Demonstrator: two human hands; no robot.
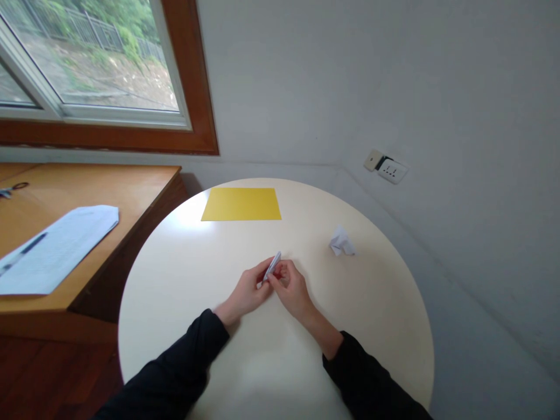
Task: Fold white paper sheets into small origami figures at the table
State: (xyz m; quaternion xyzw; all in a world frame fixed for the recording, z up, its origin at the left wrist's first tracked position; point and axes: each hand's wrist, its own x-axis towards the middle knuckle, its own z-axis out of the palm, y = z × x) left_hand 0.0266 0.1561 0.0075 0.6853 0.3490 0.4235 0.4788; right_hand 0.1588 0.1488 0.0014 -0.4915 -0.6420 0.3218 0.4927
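The round white worktop (280,361) fills the middle of the view, pushed into the corner of the room, and everything here sits relative to it. To its left stands a lower wooden desk (79,192), touching or just beside the worktop's rim, carrying a white printed sheet (56,248) with a pen lying on it and, at its far left, a pair of scissors (13,189). On the worktop's far edge lies a yellow sheet of paper (241,204), flat and square to the person, well clear of the hands, as if set aside in reserve. Toward the worktop's right side rests a small folded white paper figure (342,241), standing loosely on its own folds, apart from everything else. Now the centre of the worktop: the left hand (248,291) and the right hand (292,290) meet there, fingertips together, both pinched closed on a narrow folded white paper piece (272,266). It pokes up and away between the fingers, tilted, lifted just off the surface; a two-handed pinch like that suits pressing a crease. No containers anywhere in view, so nothing to report inside any.
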